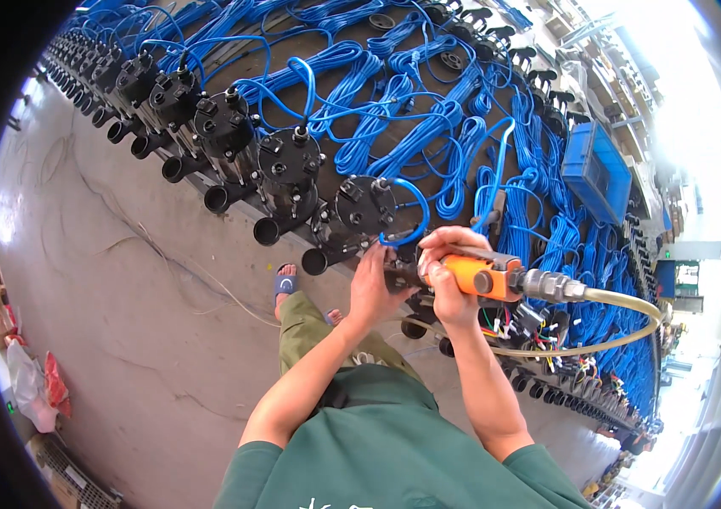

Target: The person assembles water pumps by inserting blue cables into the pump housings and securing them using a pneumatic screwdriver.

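Note:
My right hand [452, 284] is wrapped round an orange air-powered driver [483, 278]. The tool lies nearly level, its nose pointing left toward a black part between my hands. A metal coupling [551, 287] joins its back end to a clear yellowish air hose [632, 335]. My left hand [370, 290] grips the black part of a pump [400, 273] just left of the driver; the fingertips are partly hidden. Right beside it stands a black pump [365, 204] with a round top and a blue cable looping out of it. The driver's tip is hidden by my hands.
More black pumps [289, 161] stand in a row along the bench edge, their outlets over the grey floor [148, 280]. Bundled blue cables [428, 140] cover the bench. A blue plastic crate [596, 174] sits at the right. Loose coloured wires [538, 331] hang under the driver.

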Motion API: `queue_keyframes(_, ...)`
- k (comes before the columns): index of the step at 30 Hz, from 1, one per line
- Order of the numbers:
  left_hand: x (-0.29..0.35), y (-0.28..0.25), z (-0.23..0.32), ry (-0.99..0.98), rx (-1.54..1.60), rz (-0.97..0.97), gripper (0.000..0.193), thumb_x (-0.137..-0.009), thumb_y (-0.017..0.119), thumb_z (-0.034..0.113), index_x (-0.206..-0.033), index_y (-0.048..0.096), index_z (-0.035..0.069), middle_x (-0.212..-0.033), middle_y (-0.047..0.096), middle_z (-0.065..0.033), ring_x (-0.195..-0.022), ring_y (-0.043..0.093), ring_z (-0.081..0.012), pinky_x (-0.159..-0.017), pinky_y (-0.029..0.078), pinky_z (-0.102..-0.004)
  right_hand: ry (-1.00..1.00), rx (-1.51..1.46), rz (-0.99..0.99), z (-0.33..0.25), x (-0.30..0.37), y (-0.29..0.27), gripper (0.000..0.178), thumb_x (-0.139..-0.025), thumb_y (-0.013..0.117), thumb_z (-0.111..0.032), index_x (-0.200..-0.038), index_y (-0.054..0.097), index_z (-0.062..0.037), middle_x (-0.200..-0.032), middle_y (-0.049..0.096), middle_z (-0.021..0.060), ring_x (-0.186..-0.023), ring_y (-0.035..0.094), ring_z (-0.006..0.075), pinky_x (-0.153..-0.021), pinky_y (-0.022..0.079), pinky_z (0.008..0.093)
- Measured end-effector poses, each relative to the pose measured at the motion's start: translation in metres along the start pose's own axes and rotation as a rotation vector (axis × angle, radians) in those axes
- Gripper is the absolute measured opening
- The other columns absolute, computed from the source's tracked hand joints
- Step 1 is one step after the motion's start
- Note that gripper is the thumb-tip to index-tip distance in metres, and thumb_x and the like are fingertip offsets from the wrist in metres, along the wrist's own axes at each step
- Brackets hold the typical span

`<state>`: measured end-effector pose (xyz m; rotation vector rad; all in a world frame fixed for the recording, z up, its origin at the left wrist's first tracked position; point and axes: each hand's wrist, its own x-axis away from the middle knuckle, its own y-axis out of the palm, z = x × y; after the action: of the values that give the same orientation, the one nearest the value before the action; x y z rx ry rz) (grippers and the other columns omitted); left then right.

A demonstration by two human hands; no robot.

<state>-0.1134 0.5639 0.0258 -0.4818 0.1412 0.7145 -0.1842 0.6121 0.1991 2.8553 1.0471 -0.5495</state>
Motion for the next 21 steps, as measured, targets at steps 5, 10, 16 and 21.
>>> queue_keyframes(5, -0.032, -0.02, -0.015, -0.1, 0.292, -0.348, 0.117, -0.057, 0.094, 0.027, -0.149, 0.025, 0.005, -0.125, 0.057, -0.0182, -0.114, 0.058, -0.0356, -0.098, 0.046, -0.0438, 0.014, -0.018, 0.039, 0.005, -0.01, 0.007, 0.033, -0.08, 0.054, 0.003, -0.113, 0.051, 0.0036, -0.097, 0.064, 0.0181, -0.066, 0.058, 0.0144, -0.06, 0.051, 0.0273)
queue_keyframes(10, -0.054, -0.02, -0.033, 0.06, 0.477, -0.411, 0.108, -0.061, 0.094, 0.027, -0.148, 0.033, 0.005, -0.125, 0.06, -0.0141, -0.104, 0.064, -0.0242, -0.085, 0.055, -0.0375, -0.032, 0.046, 0.267, -0.019, -0.039, 0.008, 0.044, -0.073, 0.054, -0.003, -0.116, 0.051, 0.0071, -0.096, 0.063, 0.0197, -0.061, 0.057, 0.0143, -0.062, 0.051, 0.0296)
queue_keyframes(16, -0.063, -0.013, -0.06, 0.332, 0.256, -0.457, 0.101, -0.06, 0.088, 0.048, -0.137, 0.042, 0.002, -0.132, 0.044, -0.0176, -0.124, 0.046, -0.0389, -0.105, 0.037, -0.0497, 0.08, 0.243, 0.424, 0.017, -0.064, 0.018, 0.033, -0.076, 0.051, 0.001, -0.109, 0.052, 0.0046, -0.09, 0.063, 0.0153, -0.065, 0.058, 0.0148, -0.065, 0.052, 0.0295)
queue_keyframes(21, -0.063, 0.009, -0.071, 0.472, 0.236, -0.525, 0.094, -0.062, 0.086, 0.045, -0.135, 0.041, 0.006, -0.135, 0.044, -0.0157, -0.126, 0.045, -0.0372, -0.106, 0.038, -0.0479, 0.092, 0.454, 0.473, 0.016, -0.054, 0.0, 0.025, -0.079, 0.05, 0.001, -0.104, 0.055, 0.0033, -0.092, 0.063, 0.0129, -0.067, 0.059, 0.0143, -0.067, 0.052, 0.0287)
